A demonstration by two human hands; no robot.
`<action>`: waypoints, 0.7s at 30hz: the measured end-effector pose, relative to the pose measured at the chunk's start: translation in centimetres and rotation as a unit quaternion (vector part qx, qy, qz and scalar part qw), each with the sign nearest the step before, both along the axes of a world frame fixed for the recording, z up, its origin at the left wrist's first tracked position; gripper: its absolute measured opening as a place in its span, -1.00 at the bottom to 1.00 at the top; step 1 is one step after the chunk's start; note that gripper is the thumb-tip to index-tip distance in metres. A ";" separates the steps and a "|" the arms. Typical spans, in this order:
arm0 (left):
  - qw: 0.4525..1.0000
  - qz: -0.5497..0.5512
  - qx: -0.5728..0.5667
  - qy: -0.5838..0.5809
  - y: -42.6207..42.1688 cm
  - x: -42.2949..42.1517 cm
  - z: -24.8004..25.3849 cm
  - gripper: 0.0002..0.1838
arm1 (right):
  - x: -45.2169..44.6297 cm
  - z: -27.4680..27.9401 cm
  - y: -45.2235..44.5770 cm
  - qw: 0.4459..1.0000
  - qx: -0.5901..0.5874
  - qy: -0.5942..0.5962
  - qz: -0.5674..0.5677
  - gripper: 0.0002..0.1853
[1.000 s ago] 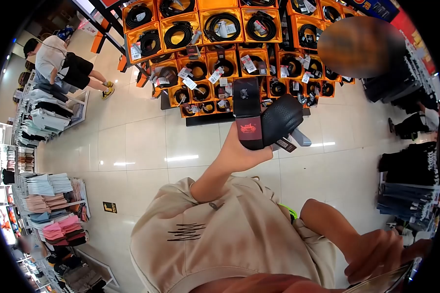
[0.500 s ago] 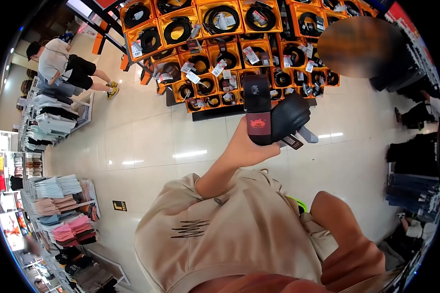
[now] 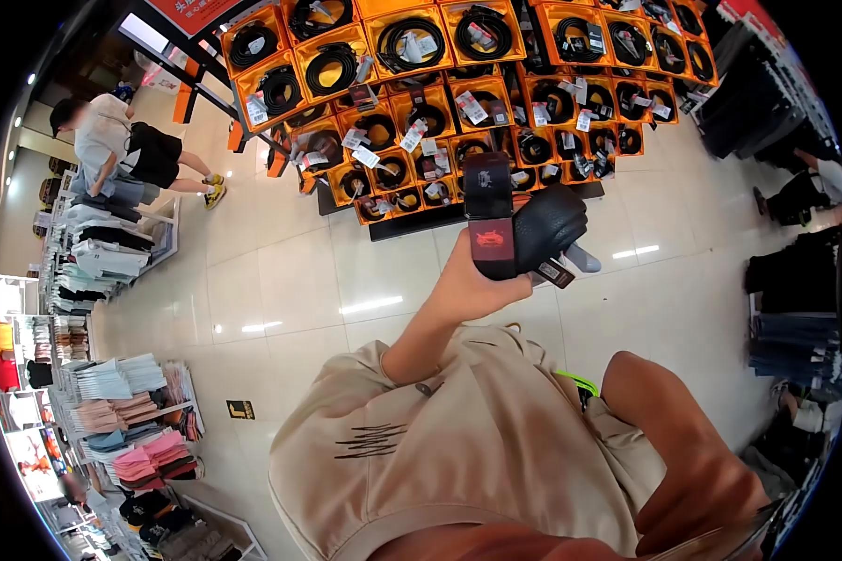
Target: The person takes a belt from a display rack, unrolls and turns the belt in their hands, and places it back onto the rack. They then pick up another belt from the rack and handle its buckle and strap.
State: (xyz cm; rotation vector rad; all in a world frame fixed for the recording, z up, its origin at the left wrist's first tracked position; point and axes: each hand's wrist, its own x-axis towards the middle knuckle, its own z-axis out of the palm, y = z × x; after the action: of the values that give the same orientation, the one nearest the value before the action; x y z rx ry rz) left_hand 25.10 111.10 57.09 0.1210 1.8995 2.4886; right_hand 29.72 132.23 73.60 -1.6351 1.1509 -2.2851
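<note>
My left hand [image 3: 482, 288] is closed around a black leather belt [image 3: 550, 229], held out in front of my chest. A dark red and black band with a small logo wraps part of it. From its lower side hang a dark tag [image 3: 556, 272] with a white label and a grey piece I cannot make out. Beyond the belt stands a display rack [image 3: 384, 229] of orange boxes holding coiled black belts with white tags. My bent right arm [image 3: 669, 421] shows at the lower right, with its hand out of view.
Folded clothes [image 3: 122, 379] lie on a stand at the left, near hanging clothes [image 3: 112, 243]. A person [image 3: 108, 136] in a white top stands beyond. Dark trousers [image 3: 791, 294] hang at the right. Pale floor tiles [image 3: 299, 290] lie between, with a floor sign [image 3: 240, 409].
My view has shifted slightly, so the rack sits a little further left. The blurred patch over its upper right is gone. The belt stays in my left hand at nearly the same spot.
</note>
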 end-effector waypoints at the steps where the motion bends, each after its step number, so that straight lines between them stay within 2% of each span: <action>1: 1.000 0.006 -0.007 0.016 0.1 0.0 -0.1 -0.57 | 0.0 -0.1 0.0 1.000 -0.011 -0.002 0.009 -0.67; 6: 0.998 0.017 -0.036 0.043 -0.2 0.2 -0.4 -0.56 | 0.4 -0.5 0.1 0.997 -0.059 -0.022 0.040 -0.47; 11: 0.999 0.027 0.004 0.029 -0.1 0.3 0.3 -0.56 | 1.4 -0.6 -0.3 0.989 -0.118 -0.070 0.048 -0.27; 13: 0.999 0.033 0.005 0.020 -0.1 0.3 0.4 -0.57 | -0.1 -0.4 0.1 0.985 -0.095 -0.042 0.136 -0.52; 14: 0.999 0.031 -0.002 0.023 -0.1 0.3 0.3 -0.58 | -2.0 -0.3 0.4 0.975 -0.072 -0.009 0.209 -0.70; 15: 0.999 0.029 -0.008 0.025 -0.1 0.3 0.2 -0.59 | -3.0 -0.2 0.4 0.958 -0.048 0.025 0.280 -0.72; 18: 0.997 0.011 -0.048 0.064 -0.6 0.0 -1.0 -0.54 | -2.5 -0.1 0.5 0.964 -0.064 -0.018 0.256 -0.66; 21: 0.997 0.042 -0.030 0.065 -0.2 -0.1 -0.8 -0.53 | -3.6 -0.9 1.9 0.956 -0.053 0.045 0.286 -0.58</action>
State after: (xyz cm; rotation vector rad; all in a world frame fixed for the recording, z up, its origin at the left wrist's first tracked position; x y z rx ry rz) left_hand 25.03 110.91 56.32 0.2123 2.0692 2.5318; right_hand 26.15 134.14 72.72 -1.8214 0.4722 -1.9332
